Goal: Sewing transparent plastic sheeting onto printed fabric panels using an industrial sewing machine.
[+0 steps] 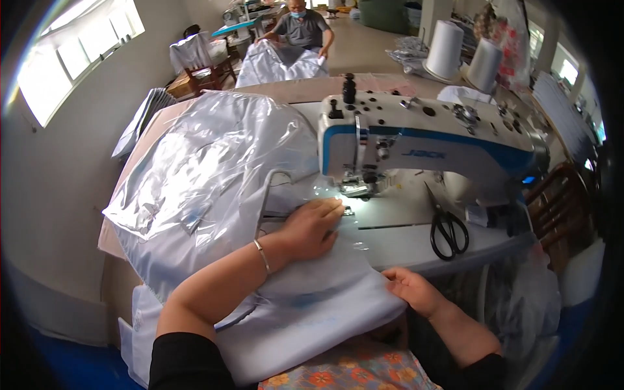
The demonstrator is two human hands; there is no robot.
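Note:
A white and blue sewing machine (416, 146) stands on the table, its lamp lighting the presser foot (356, 188). My left hand (312, 227) lies flat on pale white cloth (312, 312), fingertips just in front of the presser foot. At the cloth's right edge, my right hand (416, 290) pinches the fabric between thumb and fingers, over the table's front edge. Shiny clear plastic film (214, 156) covers much of the cloth to the left. The cloth hangs toward my lap, over a flowered apron (351, 374). Beneath the left palm, the cloth is hidden.
Black scissors (447, 227) lie right of the needle area. Two white thread cones (445, 49) stand behind the machine. Across the table, a masked person (302, 29) sits handling white cloth (279, 68). A wooden chair (562, 201) stands at the right, and windows (78, 52) light the left wall.

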